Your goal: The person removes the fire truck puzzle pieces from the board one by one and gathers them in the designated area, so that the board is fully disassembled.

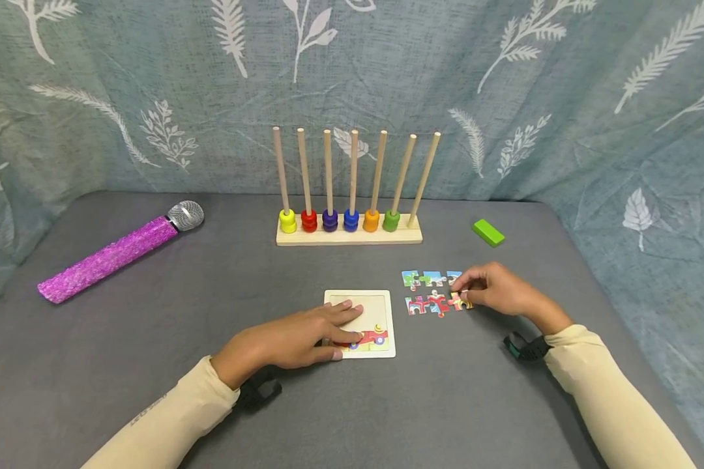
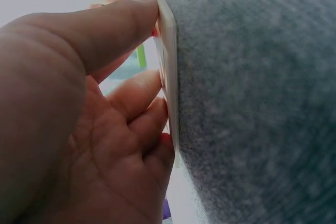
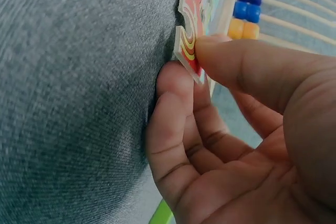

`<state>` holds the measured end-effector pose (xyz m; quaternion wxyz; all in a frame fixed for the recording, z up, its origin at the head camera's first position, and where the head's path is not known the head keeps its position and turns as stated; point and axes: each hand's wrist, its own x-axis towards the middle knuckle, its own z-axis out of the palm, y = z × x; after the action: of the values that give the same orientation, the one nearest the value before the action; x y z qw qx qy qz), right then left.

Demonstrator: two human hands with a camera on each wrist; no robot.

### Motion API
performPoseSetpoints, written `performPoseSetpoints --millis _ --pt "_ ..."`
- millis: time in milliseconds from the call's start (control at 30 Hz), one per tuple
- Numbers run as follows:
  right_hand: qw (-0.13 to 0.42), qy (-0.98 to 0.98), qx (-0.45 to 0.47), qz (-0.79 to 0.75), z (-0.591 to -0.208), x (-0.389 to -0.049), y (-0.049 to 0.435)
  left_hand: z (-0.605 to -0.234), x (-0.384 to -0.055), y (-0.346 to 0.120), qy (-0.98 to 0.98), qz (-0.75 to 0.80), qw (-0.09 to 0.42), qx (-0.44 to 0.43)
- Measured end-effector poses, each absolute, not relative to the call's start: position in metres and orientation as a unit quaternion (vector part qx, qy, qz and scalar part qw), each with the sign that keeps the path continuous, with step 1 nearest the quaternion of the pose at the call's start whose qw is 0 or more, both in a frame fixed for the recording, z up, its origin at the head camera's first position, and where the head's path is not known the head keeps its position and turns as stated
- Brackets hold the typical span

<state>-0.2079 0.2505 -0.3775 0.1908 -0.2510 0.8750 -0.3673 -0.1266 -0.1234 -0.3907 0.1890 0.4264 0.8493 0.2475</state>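
Head cam, going left to right: sparkly pink microphone way out on the left of the gray table. Then the puzzle board, lying flat, red vehicle picture showing low on it. Looks light, thin and stiff to me, so I'd grab it by the pale rim. The left hand is on top, fingers apart and fairly straight, thumb down by the near edge, not gripping. Peg stand with colored beads is behind it. Next, loose jigsaw pieces in two short rows just right of the board; probably near weightless, rigid, kinda slick, and the knobs could chip, so edges it is. The right hand has the near row's right-end piece, red and yellow, pinched between thumb and finger. Green block lies beyond that hand.
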Motion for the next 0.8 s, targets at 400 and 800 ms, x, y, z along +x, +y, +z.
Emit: performPoseSetpoints --millis 400,800 --pt "0.137 0.894 -0.243 -0.351 -0.371 -0.203 0.245 -0.39 -0.126 -0.122 0.851 0.253 0.182 0.424" --pt "0.162 0.855 -0.258 -0.42 -0.367 -0.197 0.214 -0.388 -0.128 -0.121 0.852 0.28 0.155 0.415"
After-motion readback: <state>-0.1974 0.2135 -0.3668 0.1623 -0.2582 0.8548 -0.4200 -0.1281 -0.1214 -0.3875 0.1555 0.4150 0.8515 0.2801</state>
